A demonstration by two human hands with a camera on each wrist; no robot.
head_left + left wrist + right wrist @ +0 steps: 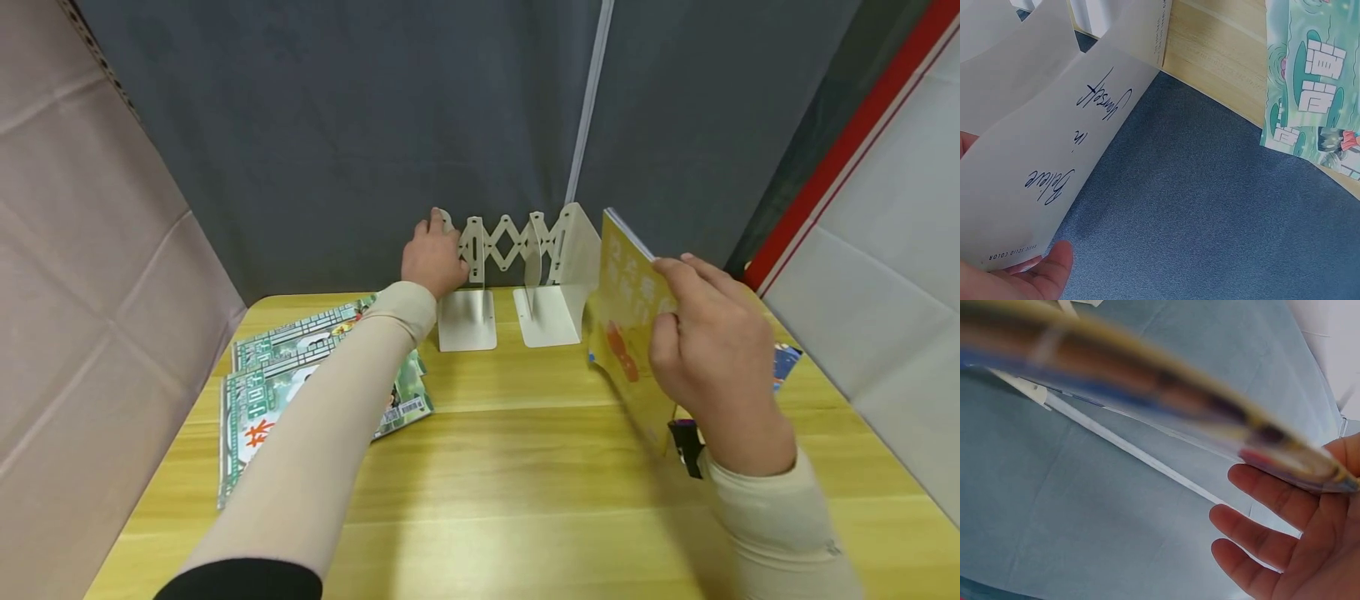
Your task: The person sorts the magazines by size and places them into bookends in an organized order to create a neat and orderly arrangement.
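A pale wooden table (525, 467) with a visible grain sits inside a booth: dark grey fabric hangs behind it, a brown cardboard panel (90, 275) closes the near-left side, and a white panel with a red stripe (847, 142) slants on the right. At the back edge stands a cream metal expandable bookend (517, 267), its upright plates joined by a scissor lattice, with flat feet resting on the wood. The left hand (433, 260), in a beige sleeve, grips the leftmost plate of that bookend, fingers curled over its top edge; in the left wrist view the plate carries printed cursive lettering (1079, 131), and only a fingertip and a bit of palm show at the frame's edge. The right hand (712, 358) holds a thin yellow picture book (630, 325) nearly upright just to the right of the bookend, thumb on the near cover and fingers behind it; the right wrist view shows the book only as a blurred edge across spread fingers (1272, 494). Two green-covered magazines (262, 392) lie flat and overlapping at the left of the table, partly hidden by the left forearm. A blue item (786, 363) behind the right hand is mostly covered and cannot be identified.
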